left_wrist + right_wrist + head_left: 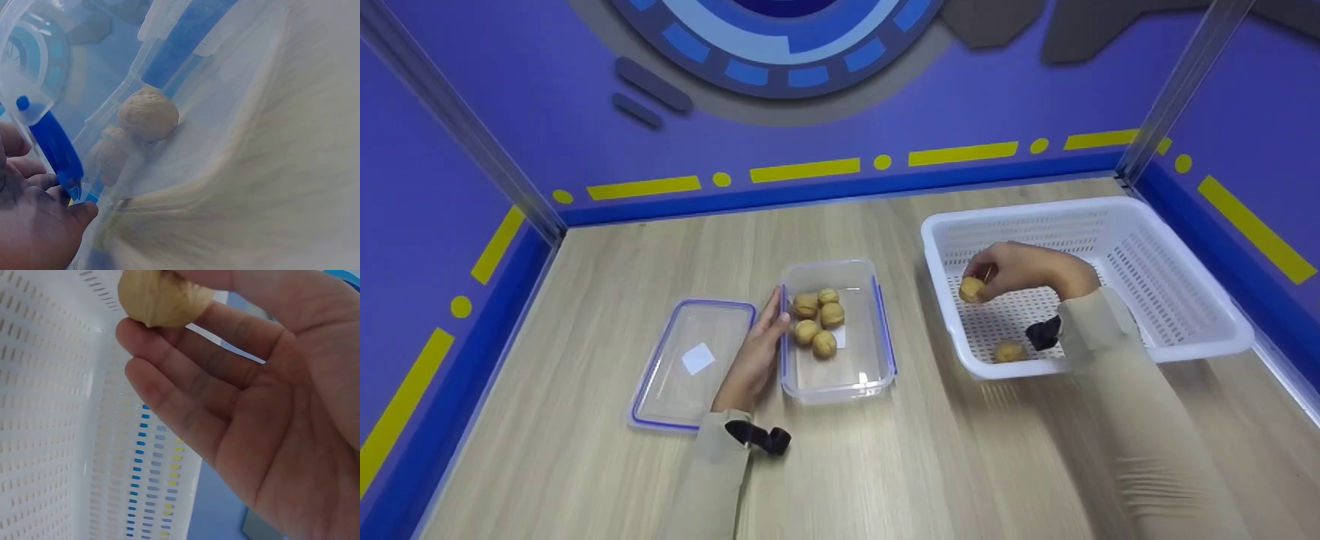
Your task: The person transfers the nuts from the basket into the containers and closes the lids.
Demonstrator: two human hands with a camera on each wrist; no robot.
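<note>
My right hand (1020, 268) pinches a walnut (971, 289) between thumb and fingers, inside the white perforated basket (1200, 349). In the right wrist view that walnut (160, 298) sits at the fingertips. Another walnut (1010, 351) lies on the basket floor near its front wall. My left hand (757, 349) holds the left side of a clear plastic container (851, 390) with blue-edged sides, thumb at the rim. Several walnuts (824, 345) lie in the container's left half. From the left wrist, the fingers show close around a blue clip (56, 146) on its side.
The container's clear lid (667, 394), with a blue seal and a white label, lies on the wooden table (930, 465) left of my left hand. Blue printed panels (825, 142) wall in the table at the back and both sides.
</note>
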